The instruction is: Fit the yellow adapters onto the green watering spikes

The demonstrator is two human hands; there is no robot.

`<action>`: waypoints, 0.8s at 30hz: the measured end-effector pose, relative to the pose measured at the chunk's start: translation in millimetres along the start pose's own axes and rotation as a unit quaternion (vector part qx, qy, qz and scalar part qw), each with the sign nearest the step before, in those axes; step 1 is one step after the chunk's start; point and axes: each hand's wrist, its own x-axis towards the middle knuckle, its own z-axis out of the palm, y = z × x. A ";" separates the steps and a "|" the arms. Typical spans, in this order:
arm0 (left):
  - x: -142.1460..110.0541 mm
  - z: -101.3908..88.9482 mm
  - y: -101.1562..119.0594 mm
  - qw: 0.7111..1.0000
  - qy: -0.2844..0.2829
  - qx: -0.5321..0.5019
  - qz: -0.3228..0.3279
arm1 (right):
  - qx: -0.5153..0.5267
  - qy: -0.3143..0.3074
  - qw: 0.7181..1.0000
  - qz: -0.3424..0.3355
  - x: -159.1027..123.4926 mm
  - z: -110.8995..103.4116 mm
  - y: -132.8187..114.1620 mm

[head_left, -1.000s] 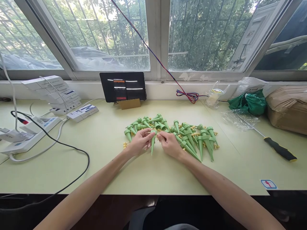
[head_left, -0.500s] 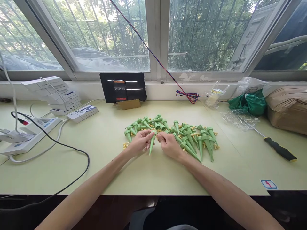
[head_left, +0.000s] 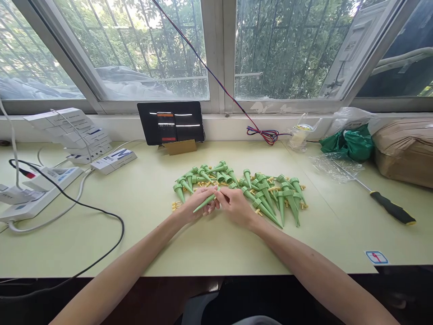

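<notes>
A green plastic watering spike (head_left: 204, 203) lies slanted between my hands, its point toward the lower left. My left hand (head_left: 194, 208) is closed around it from below, with the thumb side up. At the spike's wide upper end, my right hand (head_left: 235, 206) is closed in a pinch on it; the fingers cover that end, and any small part there is hidden. Just behind my hands lie more green spikes (head_left: 221, 168), and to the right a pile of capped spikes (head_left: 265, 192) with yellow valves. Several yellow valve pieces (head_left: 176, 206) rest left of my left hand.
A tablet (head_left: 171, 124) leans on a cardboard stand at the back. White boxes (head_left: 76, 133), a power strip (head_left: 43, 194) and a black cable (head_left: 101, 208) are on the left. A screwdriver (head_left: 392, 207), a green bag (head_left: 350, 143) and a brown package (head_left: 406, 151) lie right.
The held spike has swung from pointing down toward me to slanting lower left. My right hand has moved left onto its wide end, and the view has shifted slightly.
</notes>
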 end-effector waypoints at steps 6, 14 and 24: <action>-0.7 1.0 0.6 1.000 0.007 0.008 -0.018 | -0.051 0.006 0.999 0.004 0.9 -1.0 -1.3; 1.3 1.4 -2.5 1.000 -0.001 -0.009 -0.015 | -0.102 0.030 0.994 0.000 2.0 1.4 -1.5; -3.9 5.4 5.0 1.000 0.005 -0.019 -0.008 | -0.107 0.006 0.994 -0.001 1.3 1.5 -3.7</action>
